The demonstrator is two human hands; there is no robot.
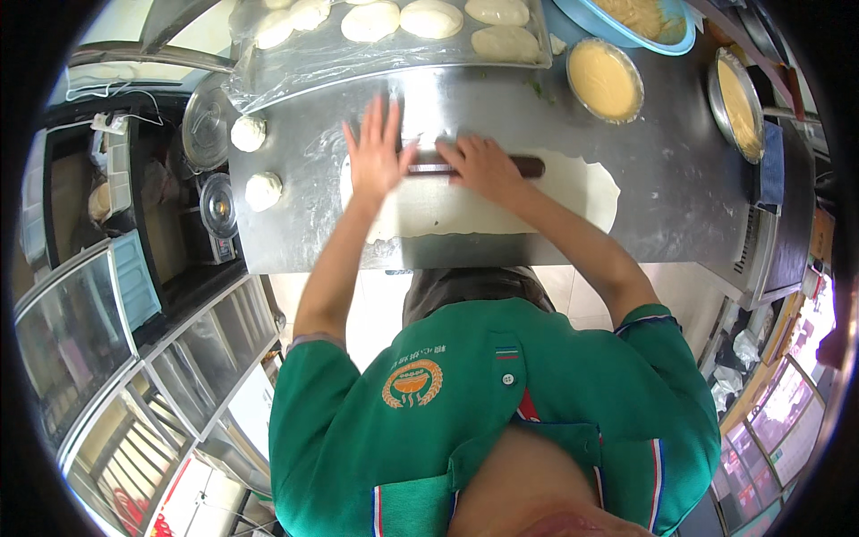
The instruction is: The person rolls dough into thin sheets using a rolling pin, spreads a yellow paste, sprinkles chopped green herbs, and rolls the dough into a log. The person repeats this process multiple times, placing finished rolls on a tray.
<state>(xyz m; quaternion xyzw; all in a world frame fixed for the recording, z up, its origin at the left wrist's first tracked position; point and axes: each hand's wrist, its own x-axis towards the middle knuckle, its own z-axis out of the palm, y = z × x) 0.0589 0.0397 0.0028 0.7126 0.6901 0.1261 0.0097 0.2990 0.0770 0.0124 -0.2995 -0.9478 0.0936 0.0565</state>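
A wide, pale dough sheet [573, 192] lies flat on the steel table in front of me, with uneven edges. Across its far part runs a dark brown rolling pin [429, 169]. My left hand [376, 159] is at the pin's left end, fingers stretched and spread forward, the palm covering that end. My right hand [488, 167] lies over the pin's middle, fingers extended forward and thumb out to the left. The pin's right end shows beyond it. What lies under both palms is hidden.
Two round dough balls [263, 191] sit at the table's left edge. At the back, a metal tray [322, 85] with plastic film holds several dough pieces. A bowl of yellow filling [606, 80], a blue basin [684, 40] and another filled bowl [739, 103] stand back right.
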